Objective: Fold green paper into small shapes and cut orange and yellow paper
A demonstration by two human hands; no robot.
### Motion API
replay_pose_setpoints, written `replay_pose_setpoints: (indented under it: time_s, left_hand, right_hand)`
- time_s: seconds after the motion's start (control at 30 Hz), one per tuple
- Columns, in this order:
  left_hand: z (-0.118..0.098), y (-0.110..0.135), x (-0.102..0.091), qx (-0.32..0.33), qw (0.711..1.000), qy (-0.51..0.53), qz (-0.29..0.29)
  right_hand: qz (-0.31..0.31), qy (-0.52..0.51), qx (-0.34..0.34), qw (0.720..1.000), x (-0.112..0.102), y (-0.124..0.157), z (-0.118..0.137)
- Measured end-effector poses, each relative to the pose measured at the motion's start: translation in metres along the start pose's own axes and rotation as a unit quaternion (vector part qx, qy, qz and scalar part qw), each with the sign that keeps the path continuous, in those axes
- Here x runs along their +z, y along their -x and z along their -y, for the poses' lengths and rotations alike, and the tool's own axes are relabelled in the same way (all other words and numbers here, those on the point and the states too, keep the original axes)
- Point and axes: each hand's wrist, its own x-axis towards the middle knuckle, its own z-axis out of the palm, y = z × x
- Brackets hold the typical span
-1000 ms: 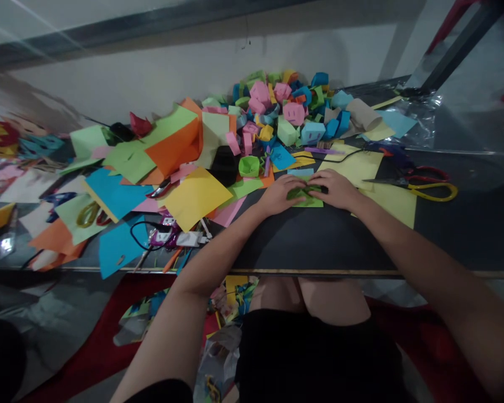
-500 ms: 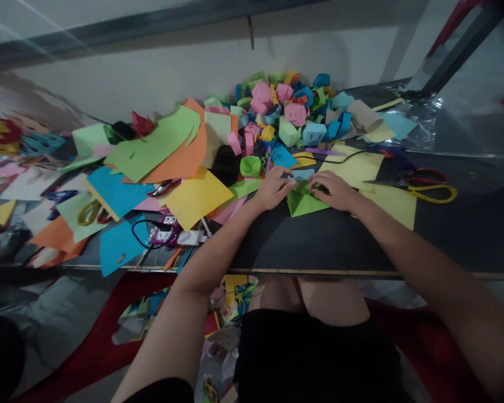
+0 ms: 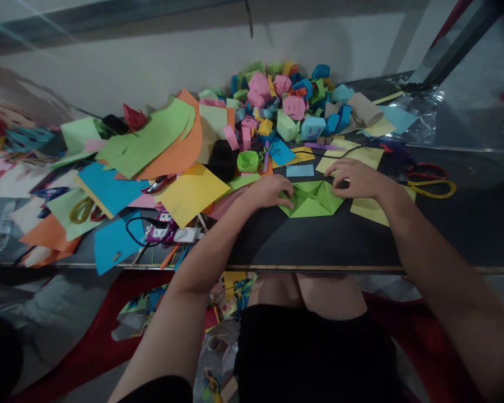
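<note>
A bright green sheet of folded paper [image 3: 315, 202], with creases and flaps meeting near its middle, lies on the dark table in front of me. At its left end, my left hand [image 3: 274, 191] has its fingers curled onto the corner. My right hand [image 3: 357, 178] grips the right end with bent fingers, its index finger raised a little off the paper. A small light-blue paper rectangle [image 3: 300, 170] lies just behind the green sheet. Pale yellow sheets [image 3: 367, 208] stretch partly under my right hand and wrist.
Scissors with yellow and red handles [image 3: 434, 187] lie to the right. A heap of small folded paper shapes [image 3: 294, 106] stands against the wall. Coloured sheets [image 3: 193, 193], a black cable and a purple-cased gadget [image 3: 164, 226] crowd the left. The table's front edge [image 3: 319, 271] runs above my lap.
Both hands have moved apart, the right one to the right. The green paper, seen before as a pointed shape between them, now lies spread wider. The light-blue rectangle is uncovered.
</note>
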Motion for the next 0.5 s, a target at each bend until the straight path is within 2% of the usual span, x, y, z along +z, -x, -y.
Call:
replay_pose_setpoints:
  time_s: [0.1, 0.23, 0.37, 0.5]
  left_hand:
    - [0.006, 0.000, -0.001, -0.007, 0.999, -0.038, -0.001]
    - [0.011, 0.000, 0.001, -0.065, 0.995, -0.076, -0.027]
    - [0.014, 0.002, 0.002, -0.098, 0.990, -0.094, -0.042]
    - [0.017, 0.005, 0.002, -0.086, 0.987, -0.130, -0.044]
  right_hand:
    - [0.001, 0.064, 0.035, 0.997, 0.000, 0.000, 0.011]
    - [-0.047, 0.140, 0.118, 0.982, 0.019, -0.010, 0.048]
    - [-0.079, 0.084, 0.174, 0.978, 0.037, -0.018, 0.073]
    - [-0.054, 0.074, 0.266, 0.960, 0.034, -0.017, 0.072]
